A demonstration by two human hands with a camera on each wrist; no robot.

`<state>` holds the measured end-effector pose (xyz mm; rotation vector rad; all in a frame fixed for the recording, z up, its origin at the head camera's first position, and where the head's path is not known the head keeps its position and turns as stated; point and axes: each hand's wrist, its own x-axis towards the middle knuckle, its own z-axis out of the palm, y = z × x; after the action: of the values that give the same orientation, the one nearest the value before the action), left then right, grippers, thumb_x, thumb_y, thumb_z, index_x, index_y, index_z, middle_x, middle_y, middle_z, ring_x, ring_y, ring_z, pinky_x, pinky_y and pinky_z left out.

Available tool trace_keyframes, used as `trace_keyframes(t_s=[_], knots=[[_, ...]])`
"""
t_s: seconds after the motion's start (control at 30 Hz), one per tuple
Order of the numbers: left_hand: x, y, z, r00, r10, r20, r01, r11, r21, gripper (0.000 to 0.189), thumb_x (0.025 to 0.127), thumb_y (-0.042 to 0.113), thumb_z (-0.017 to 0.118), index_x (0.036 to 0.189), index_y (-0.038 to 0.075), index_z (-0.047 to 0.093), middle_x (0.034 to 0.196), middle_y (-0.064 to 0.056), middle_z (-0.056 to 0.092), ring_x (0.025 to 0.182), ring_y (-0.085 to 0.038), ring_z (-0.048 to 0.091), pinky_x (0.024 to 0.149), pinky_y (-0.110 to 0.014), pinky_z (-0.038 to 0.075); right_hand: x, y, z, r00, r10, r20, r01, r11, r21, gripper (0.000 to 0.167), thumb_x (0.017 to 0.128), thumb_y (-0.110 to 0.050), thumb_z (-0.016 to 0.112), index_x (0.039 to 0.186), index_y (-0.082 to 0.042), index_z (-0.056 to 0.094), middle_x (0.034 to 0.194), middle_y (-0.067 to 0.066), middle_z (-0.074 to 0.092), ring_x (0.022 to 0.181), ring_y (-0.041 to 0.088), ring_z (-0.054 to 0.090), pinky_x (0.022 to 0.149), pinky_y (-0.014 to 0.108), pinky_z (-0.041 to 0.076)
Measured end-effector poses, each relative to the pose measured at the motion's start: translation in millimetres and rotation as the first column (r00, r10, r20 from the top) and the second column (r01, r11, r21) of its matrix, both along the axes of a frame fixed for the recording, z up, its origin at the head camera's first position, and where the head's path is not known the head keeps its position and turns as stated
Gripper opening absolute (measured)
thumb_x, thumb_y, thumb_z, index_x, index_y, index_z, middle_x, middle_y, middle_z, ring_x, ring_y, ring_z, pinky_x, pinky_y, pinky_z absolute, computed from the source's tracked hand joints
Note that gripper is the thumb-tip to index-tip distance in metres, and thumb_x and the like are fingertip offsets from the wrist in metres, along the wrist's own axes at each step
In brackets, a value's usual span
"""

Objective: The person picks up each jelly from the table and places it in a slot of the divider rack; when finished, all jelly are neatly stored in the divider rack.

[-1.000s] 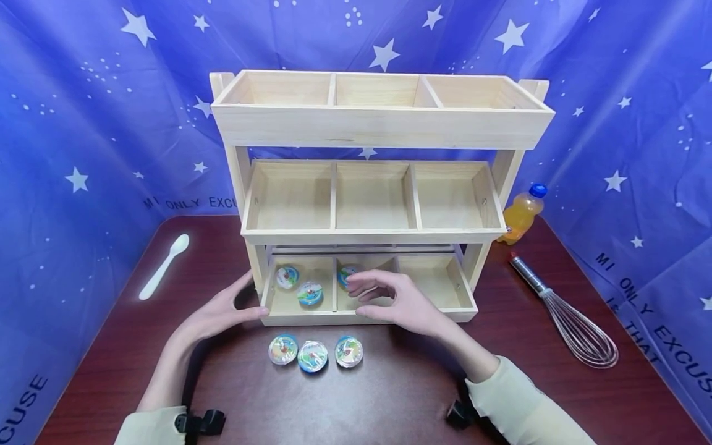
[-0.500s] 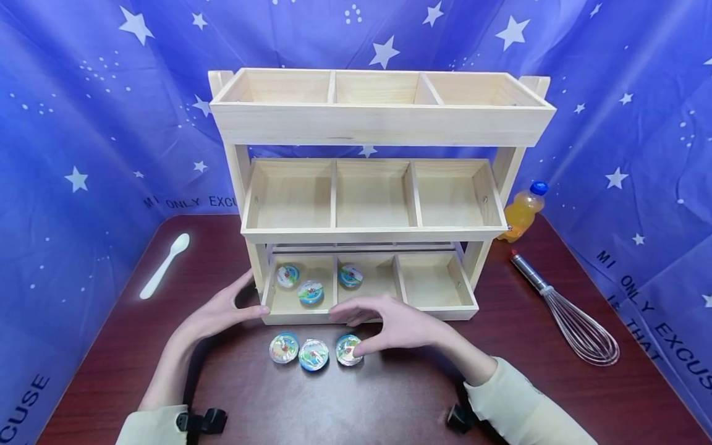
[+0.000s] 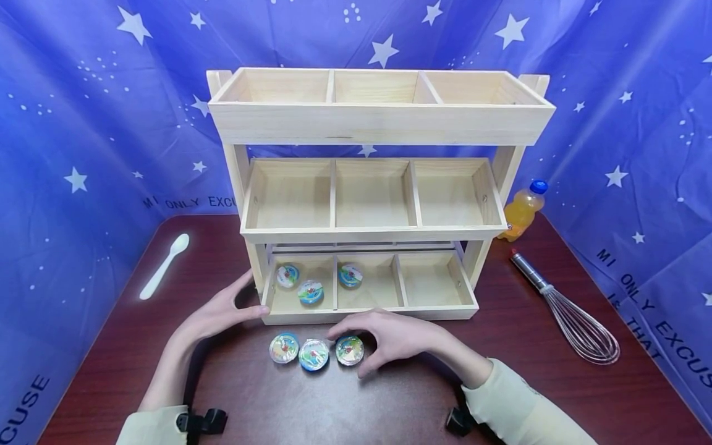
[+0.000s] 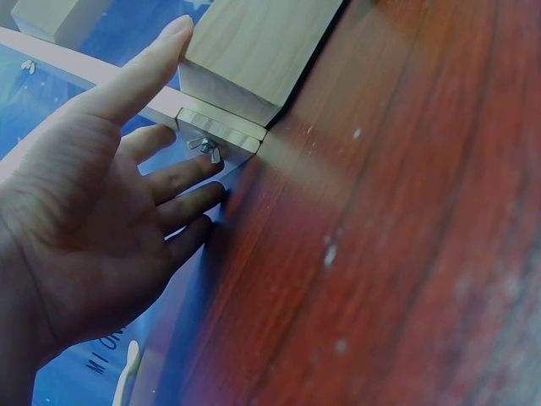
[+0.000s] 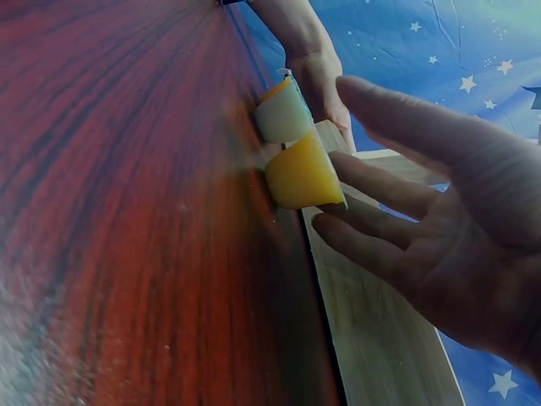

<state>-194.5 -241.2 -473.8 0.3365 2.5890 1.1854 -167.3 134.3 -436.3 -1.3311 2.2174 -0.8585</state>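
Note:
My right hand (image 3: 402, 335) arches over the rightmost jelly cup (image 3: 349, 351) of three on the table in front of the wooden rack (image 3: 381, 127). Its thumb and fingers stand spread around that cup without pinching it. In the right wrist view, a yellow jelly cup (image 5: 304, 176) sits close to the fingertips. My left hand (image 3: 219, 310) rests at the left end of the rack's bottom tray (image 3: 367, 317), thumb on the front corner, fingers extended by the side near a wing nut (image 4: 205, 148). Two jelly cups (image 3: 310, 292) lie in that tray's left compartment, another jelly cup (image 3: 350, 275) in its middle one.
A white spoon (image 3: 165, 266) lies at the left. On the right are an orange drink bottle (image 3: 521, 211) beside the rack and a whisk (image 3: 564, 309). Blue star-patterned cloth (image 3: 100, 123) encloses the table (image 3: 278, 411).
My right hand has moved from the bottom tray's middle compartment down and forward to the rightmost cup on the table. The cup in the middle compartment is now uncovered. The left hand stays put.

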Motion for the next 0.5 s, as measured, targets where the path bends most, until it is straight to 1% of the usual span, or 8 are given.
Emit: trace_keyframes(t_s=[0.23, 0.37, 0.5], knots=[[0.1, -0.3, 0.5, 1.0, -0.002, -0.003, 0.002, 1.0, 0.001, 0.101, 0.091, 0.045, 0.075, 0.167, 0.025, 0.013, 0.171, -0.017, 0.022, 0.157, -0.044, 0.023, 0.12, -0.071, 0.024, -0.6, -2.1, -5.1, 0.997, 0.026, -0.079, -0.023, 0.999, 0.044, 0.07, 0.077, -0.028, 0.09, 0.141, -0.024, 0.061, 0.139, -0.011, 0.065, 0.131, 0.002, 0.057, 0.115, 0.026, 0.044], [0.2, -0.2, 0.6, 1.0, -0.001, -0.001, 0.001, 1.0, 0.001, 0.101, 0.09, 0.045, 0.075, 0.167, 0.024, 0.013, 0.171, -0.017, 0.022, 0.157, -0.044, 0.022, 0.121, -0.071, 0.024, -0.2, -4.1, -6.6, 0.996, 0.027, -0.086, -0.021, 0.997, 0.074, 0.066, 0.078, -0.026, 0.09, 0.138, -0.024, 0.063, 0.137, -0.01, 0.066, 0.129, 0.001, 0.058, 0.114, 0.026, 0.045], [0.6, -0.3, 0.2, 1.0, 0.003, 0.003, -0.003, 1.0, -0.004, 0.102, 0.09, 0.046, 0.076, 0.167, 0.022, 0.013, 0.171, -0.017, 0.022, 0.157, -0.044, 0.022, 0.121, -0.071, 0.023, 0.5, -5.4, -7.3, 0.997, 0.01, -0.073, -0.002, 0.995, 0.1, 0.059, 0.081, -0.023, 0.087, 0.136, -0.023, 0.066, 0.136, -0.01, 0.067, 0.128, 0.001, 0.058, 0.113, 0.025, 0.046]])
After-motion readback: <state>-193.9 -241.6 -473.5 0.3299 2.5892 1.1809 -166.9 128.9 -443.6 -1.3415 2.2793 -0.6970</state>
